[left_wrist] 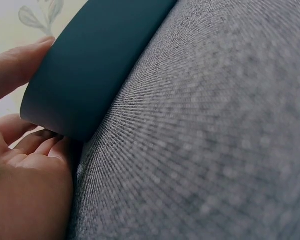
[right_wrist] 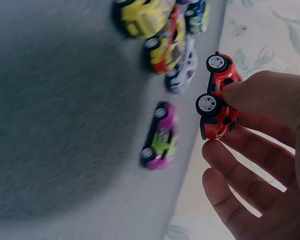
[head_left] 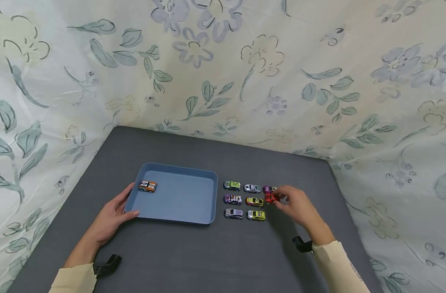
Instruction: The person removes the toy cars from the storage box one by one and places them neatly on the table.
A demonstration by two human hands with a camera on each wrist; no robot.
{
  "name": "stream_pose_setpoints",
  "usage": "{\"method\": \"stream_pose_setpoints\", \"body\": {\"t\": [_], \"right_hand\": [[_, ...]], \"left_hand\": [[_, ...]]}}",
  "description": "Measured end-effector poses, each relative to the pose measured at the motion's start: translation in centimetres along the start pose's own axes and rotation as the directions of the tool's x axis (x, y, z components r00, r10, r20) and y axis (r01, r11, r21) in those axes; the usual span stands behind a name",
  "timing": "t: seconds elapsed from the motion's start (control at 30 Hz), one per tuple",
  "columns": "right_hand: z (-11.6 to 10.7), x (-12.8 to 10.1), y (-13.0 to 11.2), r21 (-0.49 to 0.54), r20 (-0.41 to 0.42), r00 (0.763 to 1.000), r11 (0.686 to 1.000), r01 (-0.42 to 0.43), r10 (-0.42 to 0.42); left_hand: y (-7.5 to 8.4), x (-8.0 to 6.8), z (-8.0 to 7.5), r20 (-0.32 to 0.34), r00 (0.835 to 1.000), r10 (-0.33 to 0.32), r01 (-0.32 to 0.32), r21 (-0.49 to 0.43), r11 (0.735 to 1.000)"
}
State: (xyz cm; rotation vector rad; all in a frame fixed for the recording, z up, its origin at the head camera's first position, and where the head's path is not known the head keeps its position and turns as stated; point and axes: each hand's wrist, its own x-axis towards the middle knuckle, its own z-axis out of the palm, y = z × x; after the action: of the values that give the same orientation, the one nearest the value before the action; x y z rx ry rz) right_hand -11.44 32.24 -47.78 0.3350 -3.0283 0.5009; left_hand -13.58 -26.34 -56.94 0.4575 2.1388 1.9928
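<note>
A blue tray (head_left: 179,175) lies left of middle on the grey table, with an orange toy car (head_left: 147,186) in its back left corner. My left hand (head_left: 125,203) grips the tray's front left corner (left_wrist: 90,65), thumb (left_wrist: 15,65) on the rim and fingers (left_wrist: 37,145) beside and under it. To the right of the tray, my right hand (head_left: 278,200) pinches a red toy car (head_left: 270,198). In the right wrist view the red car (right_wrist: 219,97) is off the cloth between thumb and fingers, next to a magenta car (right_wrist: 160,136).
Several more toy cars stand in rows right of the tray, among them a green one (head_left: 232,185), a silver one (head_left: 252,188) and a yellow one (head_left: 256,215). A flowered cloth (head_left: 223,81) walls in the grey table (head_left: 208,252) at the back and both sides.
</note>
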Motion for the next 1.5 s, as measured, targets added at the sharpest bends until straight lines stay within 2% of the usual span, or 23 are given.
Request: {"method": "stream_pose_setpoints", "body": {"t": [0.2,0.3,0.43,0.63,0.9,1.23,1.5], "right_hand": [[1.0,0.2,0.6,-0.013,-0.002,1.000,1.000,0.010,-0.010],[1.5,0.2,1.0,-0.008,0.012,1.000,1.000,0.006,-0.006],[1.9,-0.1,1.7,-0.008,0.020,1.000,1.000,-0.017,0.018],[1.8,-0.7,2.3,-0.025,0.025,0.998,0.998,-0.055,0.056],[2.3,-0.4,2.3,-0.027,0.038,0.998,0.999,-0.039,0.040],[2.7,-0.1,2.5,-0.045,0.058,0.995,0.996,-0.073,0.076],[2.9,-0.3,2.7,-0.034,0.089,0.990,0.994,-0.108,0.111]], "left_hand": [[-0.4,-0.8,-0.4,-0.012,1.000,0.024,-0.024,-0.014,1.000],[-0.5,-0.9,-0.5,-0.013,1.000,0.025,-0.025,0.010,1.000],[-0.7,-0.5,-0.3,-0.003,1.000,0.023,-0.023,0.041,0.999],[-1.1,0.8,0.2,0.030,0.999,0.027,-0.027,-0.004,1.000],[-1.4,0.8,0.1,0.010,1.000,0.016,-0.016,-0.036,0.999],[-0.6,0.3,0.1,-0.006,1.000,0.002,-0.002,-0.068,0.998],[-0.4,0.2,0.1,0.007,1.000,0.022,-0.022,-0.063,0.998]]}}
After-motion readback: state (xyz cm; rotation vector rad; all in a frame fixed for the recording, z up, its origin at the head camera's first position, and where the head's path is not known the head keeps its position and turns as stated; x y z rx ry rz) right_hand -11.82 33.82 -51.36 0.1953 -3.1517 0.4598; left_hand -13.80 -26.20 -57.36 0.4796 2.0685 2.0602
